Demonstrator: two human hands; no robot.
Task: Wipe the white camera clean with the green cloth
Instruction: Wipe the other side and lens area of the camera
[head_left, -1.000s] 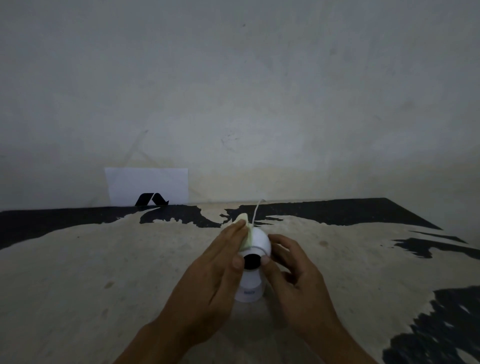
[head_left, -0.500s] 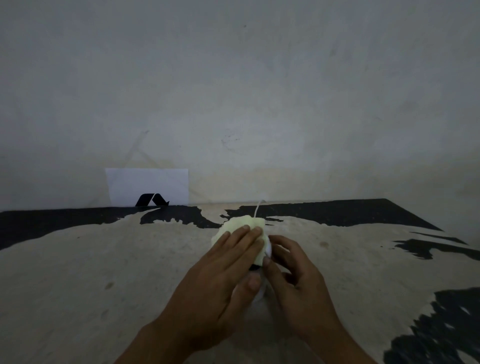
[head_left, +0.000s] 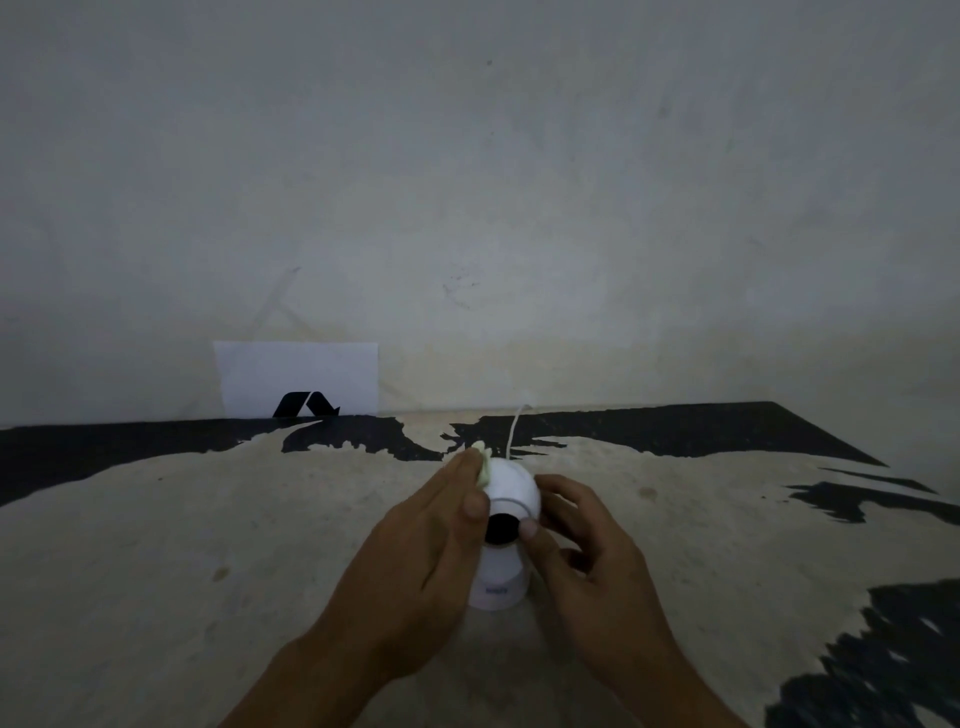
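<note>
The white camera (head_left: 511, 486) stands upright on the worn table, a round head with a black lens facing me on a cylindrical base. My left hand (head_left: 415, 556) presses the pale green cloth (head_left: 484, 461) against the left side of the camera's head; only a small edge of cloth shows past my fingers. On the other side, my right hand (head_left: 587, 561) grips the camera's head, thumb by the lens. A thin white cable (head_left: 516, 428) runs from behind the camera toward the wall.
The table (head_left: 208, 545) has a beige top with black worn patches along the back and right. A white card with a black logo (head_left: 298, 382) leans on the wall at the back left. A plain grey wall stands close behind.
My left hand, which covered the top and front of the camera with the cloth half a second ago, has slid back to the left side, uncovering the lens. The right hand keeps its hold.
</note>
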